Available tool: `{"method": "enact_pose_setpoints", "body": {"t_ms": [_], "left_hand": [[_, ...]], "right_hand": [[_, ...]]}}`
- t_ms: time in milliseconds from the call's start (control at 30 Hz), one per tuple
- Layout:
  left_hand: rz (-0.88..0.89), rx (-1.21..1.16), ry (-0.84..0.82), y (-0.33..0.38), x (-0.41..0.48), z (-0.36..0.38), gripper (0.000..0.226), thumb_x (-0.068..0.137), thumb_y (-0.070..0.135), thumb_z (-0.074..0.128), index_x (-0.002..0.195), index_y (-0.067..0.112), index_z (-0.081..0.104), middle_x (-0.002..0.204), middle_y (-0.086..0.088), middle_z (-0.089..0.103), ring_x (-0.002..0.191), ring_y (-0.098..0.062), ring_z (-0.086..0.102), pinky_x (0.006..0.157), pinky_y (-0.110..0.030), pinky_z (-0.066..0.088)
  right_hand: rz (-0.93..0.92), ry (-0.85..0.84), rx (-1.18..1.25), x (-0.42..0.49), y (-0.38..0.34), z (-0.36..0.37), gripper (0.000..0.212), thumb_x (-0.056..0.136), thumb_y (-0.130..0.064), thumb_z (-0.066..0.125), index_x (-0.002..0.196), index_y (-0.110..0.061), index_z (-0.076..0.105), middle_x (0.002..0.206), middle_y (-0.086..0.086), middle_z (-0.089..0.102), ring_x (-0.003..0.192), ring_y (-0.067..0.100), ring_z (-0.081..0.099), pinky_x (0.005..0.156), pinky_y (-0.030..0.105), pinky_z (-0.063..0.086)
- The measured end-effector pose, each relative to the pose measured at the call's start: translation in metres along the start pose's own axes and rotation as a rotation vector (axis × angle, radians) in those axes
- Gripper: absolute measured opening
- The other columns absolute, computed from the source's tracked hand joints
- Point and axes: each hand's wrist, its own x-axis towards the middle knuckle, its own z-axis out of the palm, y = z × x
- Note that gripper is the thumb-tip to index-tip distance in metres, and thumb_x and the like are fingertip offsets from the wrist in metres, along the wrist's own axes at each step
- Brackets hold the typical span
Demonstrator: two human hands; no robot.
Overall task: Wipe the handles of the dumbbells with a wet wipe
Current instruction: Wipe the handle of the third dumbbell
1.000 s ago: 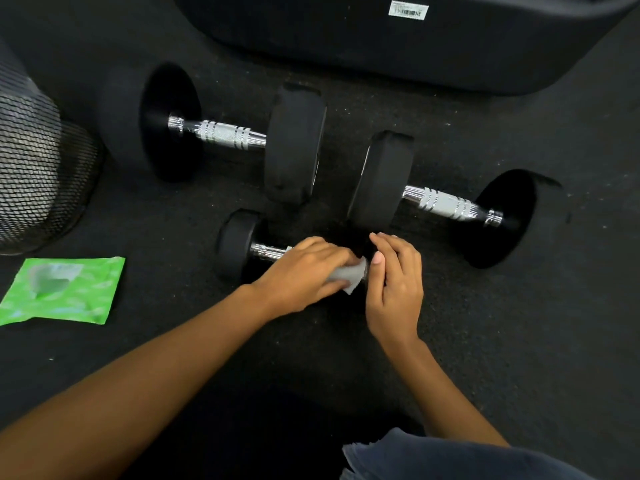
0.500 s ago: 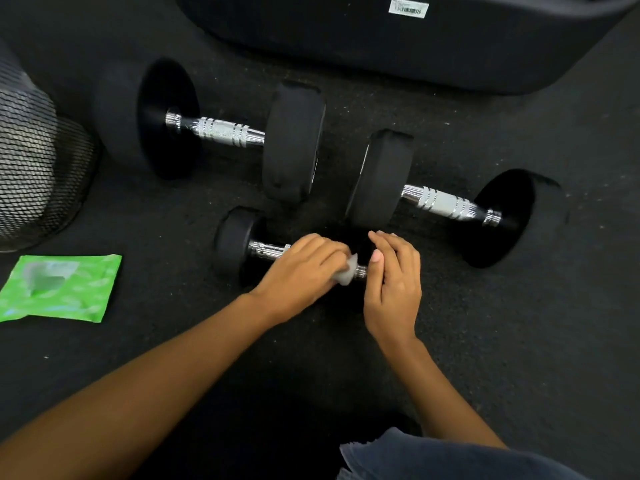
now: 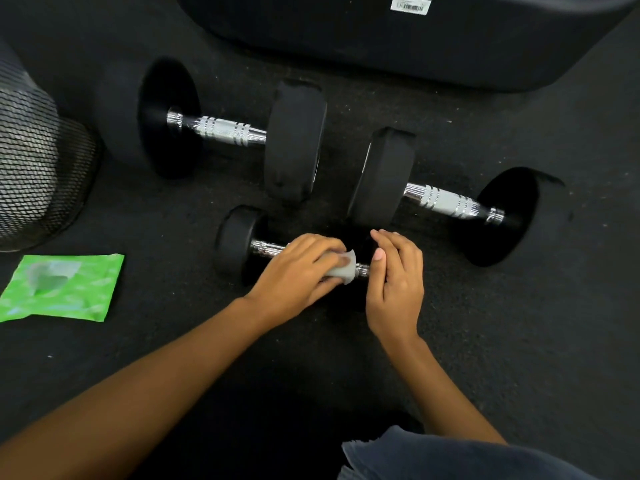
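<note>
Three black dumbbells with chrome handles lie on the dark floor. The small dumbbell (image 3: 239, 240) is nearest me. My left hand (image 3: 298, 271) is wrapped over its handle, pressing a white wet wipe (image 3: 344, 270) around the bar. My right hand (image 3: 394, 282) rests on the small dumbbell's right head, which it mostly hides. A larger dumbbell (image 3: 221, 129) lies at the back left and another large dumbbell (image 3: 443, 202) at the right, both untouched.
A green wet wipe pack (image 3: 62, 289) lies on the floor at the left. A black mesh bin (image 3: 38, 168) stands at the far left. A big black padded object (image 3: 398, 46) with a white label runs along the back.
My left hand has slid the wipe a little to the left along the small dumbbell's handle, baring a short piece of bar beside my right hand. My right hand has stayed put.
</note>
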Motion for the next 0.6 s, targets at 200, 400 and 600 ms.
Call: {"method": "enact_pose_setpoints", "body": {"t_ms": [200,400,600], "left_hand": [[-0.168,0.033,-0.038,-0.005,-0.001,-0.010,0.040,0.089,0.036,0.041,0.113,0.015,0.064,0.107,0.000,0.065,0.101,-0.015,0.058,0.108,-0.029,0.024],[-0.184,0.010,-0.134,0.012,0.011,0.000,0.047,0.091,0.038,0.029,0.114,0.015,0.062,0.109,0.000,0.067,0.105,-0.014,0.058,0.108,-0.029,0.023],[-0.200,0.063,-0.147,-0.002,0.018,-0.007,0.059,0.092,0.040,0.015,0.105,0.017,0.068,0.101,0.002,0.070,0.097,-0.014,0.062,0.103,-0.028,0.027]], "right_hand": [[0.003,0.014,0.007,-0.001,0.000,0.001,0.034,0.096,-0.018,0.037,0.117,-0.005,0.061,0.115,0.007,0.061,0.114,0.018,0.049,0.095,0.036,0.043],[0.007,0.010,0.005,-0.001,0.000,0.001,0.035,0.097,-0.019,0.036,0.118,-0.005,0.061,0.116,0.008,0.060,0.115,0.019,0.049,0.095,0.038,0.043],[-0.001,0.012,0.003,-0.001,0.000,0.000,0.034,0.096,-0.018,0.036,0.117,-0.005,0.060,0.116,0.008,0.061,0.114,0.019,0.049,0.096,0.037,0.043]]}}
